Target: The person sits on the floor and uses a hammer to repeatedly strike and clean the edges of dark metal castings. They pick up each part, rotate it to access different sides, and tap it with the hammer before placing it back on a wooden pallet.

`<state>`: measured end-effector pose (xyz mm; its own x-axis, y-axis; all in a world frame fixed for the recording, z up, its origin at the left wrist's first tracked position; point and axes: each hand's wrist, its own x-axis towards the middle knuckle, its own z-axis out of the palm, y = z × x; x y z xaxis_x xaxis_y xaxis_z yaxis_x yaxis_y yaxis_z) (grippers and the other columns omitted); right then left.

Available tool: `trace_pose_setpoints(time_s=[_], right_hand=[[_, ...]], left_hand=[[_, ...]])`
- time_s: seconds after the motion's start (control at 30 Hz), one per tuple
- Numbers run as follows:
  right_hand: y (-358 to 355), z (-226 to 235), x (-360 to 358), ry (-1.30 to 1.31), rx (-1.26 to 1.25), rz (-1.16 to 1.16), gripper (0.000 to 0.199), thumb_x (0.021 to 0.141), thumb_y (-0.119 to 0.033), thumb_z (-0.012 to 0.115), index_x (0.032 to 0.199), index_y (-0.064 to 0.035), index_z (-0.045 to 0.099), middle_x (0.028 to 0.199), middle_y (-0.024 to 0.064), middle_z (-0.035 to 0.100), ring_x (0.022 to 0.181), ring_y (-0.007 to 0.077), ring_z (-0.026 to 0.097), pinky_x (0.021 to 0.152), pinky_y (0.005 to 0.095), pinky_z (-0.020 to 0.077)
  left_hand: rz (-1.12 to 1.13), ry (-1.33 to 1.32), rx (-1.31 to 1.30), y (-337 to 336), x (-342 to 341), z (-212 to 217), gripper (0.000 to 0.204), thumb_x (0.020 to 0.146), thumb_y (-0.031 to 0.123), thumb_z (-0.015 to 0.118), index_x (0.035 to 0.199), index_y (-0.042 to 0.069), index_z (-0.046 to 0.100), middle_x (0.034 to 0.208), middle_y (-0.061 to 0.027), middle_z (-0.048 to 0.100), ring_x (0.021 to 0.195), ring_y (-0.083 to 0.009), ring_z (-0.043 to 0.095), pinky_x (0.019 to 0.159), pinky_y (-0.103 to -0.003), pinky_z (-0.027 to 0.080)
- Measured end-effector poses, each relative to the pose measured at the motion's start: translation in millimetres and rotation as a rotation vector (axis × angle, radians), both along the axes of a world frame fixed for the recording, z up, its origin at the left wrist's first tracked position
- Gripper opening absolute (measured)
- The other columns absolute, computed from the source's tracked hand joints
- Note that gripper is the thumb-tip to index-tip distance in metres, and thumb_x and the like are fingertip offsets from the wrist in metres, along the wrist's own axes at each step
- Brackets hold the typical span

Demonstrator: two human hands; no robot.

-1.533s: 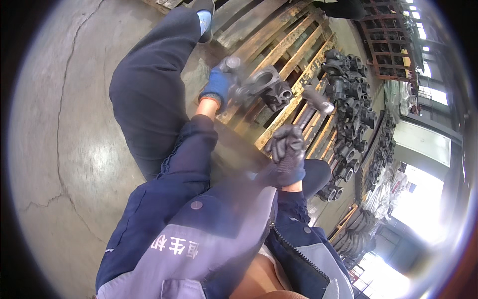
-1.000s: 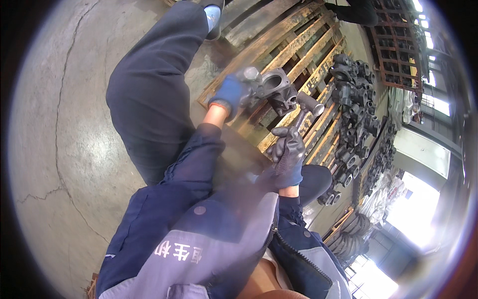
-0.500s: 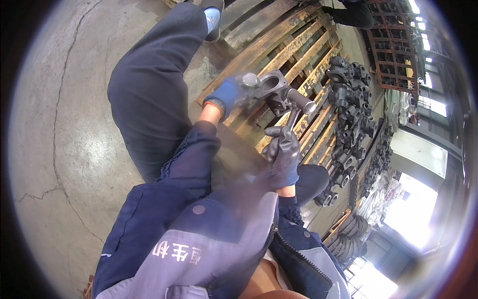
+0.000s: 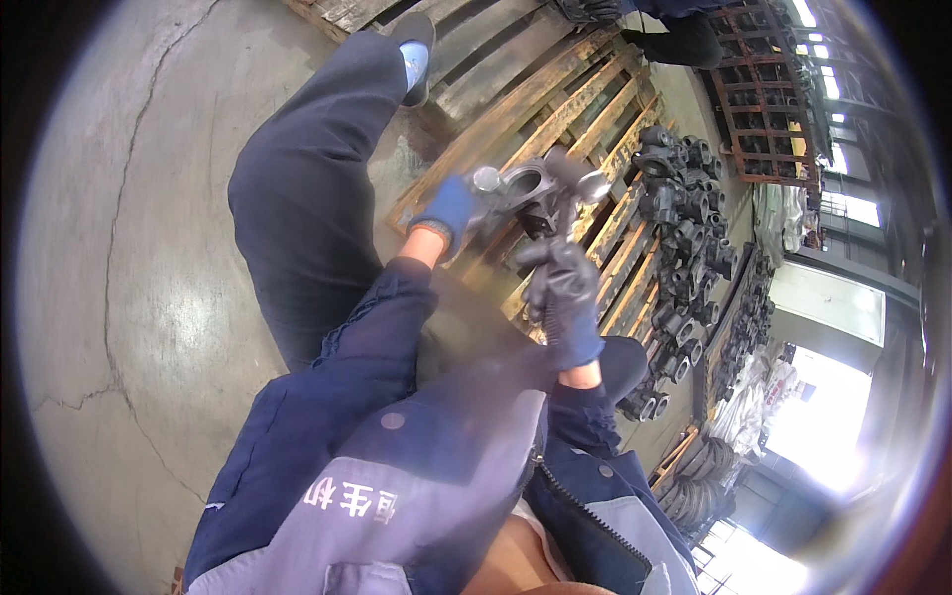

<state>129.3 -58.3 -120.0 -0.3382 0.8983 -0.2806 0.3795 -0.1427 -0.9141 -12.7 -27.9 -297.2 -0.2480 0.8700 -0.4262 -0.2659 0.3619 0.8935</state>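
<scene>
My left hand (image 4: pixel 445 213), in a blue glove with a dark palm, is closed around a metal piece with a round, shiny end (image 4: pixel 486 179); its lower part is blurred. Directly beside it, a dark metal casting (image 4: pixel 527 182) with a large round bore rests over the wooden pallet. My right hand (image 4: pixel 565 288), in a dark-coated glove, grips the handle of a hammer. The hammer's head (image 4: pixel 592 187) is smeared by motion at the right side of the casting, and I cannot tell whether they touch.
Slatted wooden pallets (image 4: pixel 526 134) lie on the concrete floor (image 4: pixel 178 238). A heap of dark castings (image 4: pixel 684 208) stretches along the right. Another person's dark-clothed leg (image 4: pixel 684 40) shows at the top. Behind it stands a rusty metal rack (image 4: pixel 764 99). Coiled material (image 4: pixel 699 481) lies lower right.
The hammer's head has moved up and left, closer to the casting, with my right hand rising slightly. My left hand stays by the casting; the whole view has shifted a little.
</scene>
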Motion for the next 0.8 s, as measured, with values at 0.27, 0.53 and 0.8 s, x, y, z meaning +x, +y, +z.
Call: trace_pose_setpoints(time_s=[0.27,0.53,0.8], right_hand=[[11,4,-23,0.193,0.536,0.154,0.048,0.097,-0.045,0.056,0.104,0.0018,0.062,0.070,0.0045,0.061,0.051,0.0086,0.050,0.050,0.0265,0.0453],[-18,-104,68,-0.032,-0.133,-0.097,0.029,0.104,-0.026,0.049,0.111,-0.0019,0.062,0.071,0.0039,0.059,0.047,0.0068,0.045,0.040,0.0228,0.0377],[-17,-60,60,-0.036,-0.140,-0.167,0.054,0.098,-0.051,0.057,0.098,0.0020,0.063,0.053,0.0002,0.046,0.040,0.0090,0.041,0.040,0.0239,0.0356]], left_hand=[[-0.007,-0.024,0.000,9,16,-50,0.038,0.085,0.024,0.077,0.116,0.002,0.068,0.098,-0.0105,0.072,0.083,-0.0159,0.059,0.077,-0.035,0.051],[0.203,-0.328,0.168,9,7,-67,0.032,0.087,0.017,0.071,0.116,0.004,0.067,0.098,-0.0083,0.071,0.083,-0.0166,0.062,0.076,-0.035,0.052],[0.226,-0.656,0.147,0,-5,-33,0.029,0.086,0.010,0.070,0.115,0.007,0.067,0.102,-0.0038,0.071,0.083,-0.0157,0.063,0.072,-0.033,0.052]])
